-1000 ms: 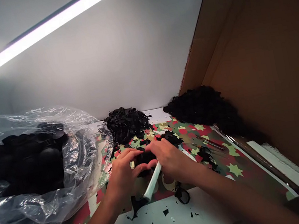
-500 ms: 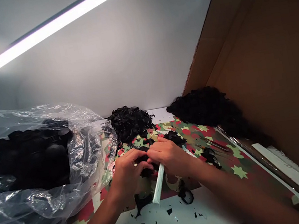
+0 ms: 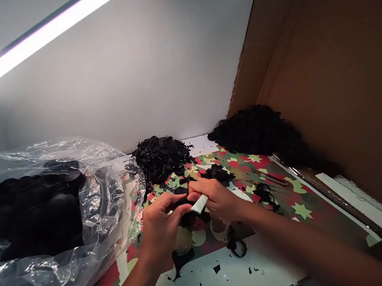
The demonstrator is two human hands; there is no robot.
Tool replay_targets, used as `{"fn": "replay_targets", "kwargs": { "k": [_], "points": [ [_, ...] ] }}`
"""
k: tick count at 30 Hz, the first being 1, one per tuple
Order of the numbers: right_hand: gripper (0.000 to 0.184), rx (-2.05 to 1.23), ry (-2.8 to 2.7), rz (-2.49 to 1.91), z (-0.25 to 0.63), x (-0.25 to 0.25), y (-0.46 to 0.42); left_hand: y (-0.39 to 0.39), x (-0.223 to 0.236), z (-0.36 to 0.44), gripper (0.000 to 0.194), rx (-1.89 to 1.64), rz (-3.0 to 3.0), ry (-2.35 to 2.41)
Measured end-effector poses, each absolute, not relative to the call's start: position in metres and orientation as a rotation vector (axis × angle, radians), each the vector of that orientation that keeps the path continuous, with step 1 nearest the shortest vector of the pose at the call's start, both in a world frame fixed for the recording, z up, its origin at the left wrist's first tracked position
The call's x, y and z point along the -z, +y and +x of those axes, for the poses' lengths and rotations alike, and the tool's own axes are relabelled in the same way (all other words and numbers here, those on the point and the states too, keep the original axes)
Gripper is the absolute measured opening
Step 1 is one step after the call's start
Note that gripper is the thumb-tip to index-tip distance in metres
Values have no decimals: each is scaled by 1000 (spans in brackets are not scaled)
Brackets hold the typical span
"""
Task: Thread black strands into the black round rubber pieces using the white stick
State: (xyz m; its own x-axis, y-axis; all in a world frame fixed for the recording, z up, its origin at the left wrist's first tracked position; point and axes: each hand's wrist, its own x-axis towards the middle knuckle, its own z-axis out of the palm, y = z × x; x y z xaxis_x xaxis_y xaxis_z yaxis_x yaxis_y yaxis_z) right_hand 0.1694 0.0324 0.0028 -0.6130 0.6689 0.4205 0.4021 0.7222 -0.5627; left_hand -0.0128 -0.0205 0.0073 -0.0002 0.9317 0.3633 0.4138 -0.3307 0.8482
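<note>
Red-green patterned flat sheeting lies below. Left hand narrowly pinches a rubbery-looking black piece; right hand grips a flat white stick. Loosened fingertips could let the piece slip.

The mat is patterned in red, green and cream; the scrap pile is black.

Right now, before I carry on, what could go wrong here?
The white handle in the right hand sits close to the left hand's fingertips; its far end is hidden, so a slip might catch them. The plastic bag lies beside the scrap pile, so a nudge could mix scraps into its black pieces.
</note>
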Motion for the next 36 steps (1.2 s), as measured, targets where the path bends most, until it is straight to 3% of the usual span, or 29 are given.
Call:
{"fn": "replay_targets", "kwargs": {
  "k": [2, 6, 15, 19, 23, 26, 33, 36],
  "points": [
    [33, -659, -2329, -782, 175, -6, 33, -19, -7, -15, 10, -1255, 1755, 1402],
    [17, -530, -2479, -827, 182, -16, 32, -16, -7, -18, 14, -1196, 1862, 1409],
    [19, -517, -2728, -640, 182, -18, 33, -14, -4, -19, 25, -1069, 2082, 1310],
    [17, -305, -2799, -566, 180, -14, 29, -13, -4, -21, 26, -1029, 2065, 1304],
    [21, 19, -2684, -526, 175, -15, 17, -10, -5, -24, 15, -1037, 1660, 1161],
    [31, 84, -2570, -484, 173, -18, 14, -11, -2, -19, 5, -1040, 1246, 995],
    [41, 2, -2386, -347, 171, -15, 7, -7, 2, -13, 38, -1224, 774, 951],
    [41, -80, -2286, -331, 170, -9, 4, 0, 0, -25, 42, -1384, 714, 993]
  ]
}}
